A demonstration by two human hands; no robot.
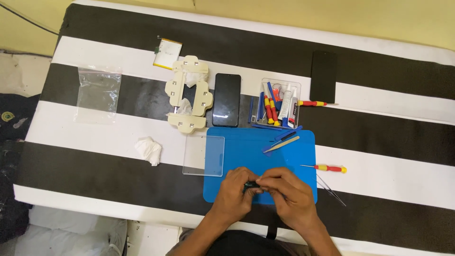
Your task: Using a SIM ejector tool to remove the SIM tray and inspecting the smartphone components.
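Over the blue mat [294, 156] near the surface's front edge, the left hand [233, 195] and right hand [290, 195] together pinch a small dark part [251, 186]. It looks light, rigid, probably delicate, best gripped by its edges.

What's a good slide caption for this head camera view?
Both hands pinch a small dark part over a blue mat.

Both hands, left hand [233, 193] and right hand [289, 194], meet over the work mat's [303, 142] near edge. A clear plate [204, 155] overlaps the mat's left side; the tool tray [279, 102] sits behind it, a phone [226, 99] left of that tray.
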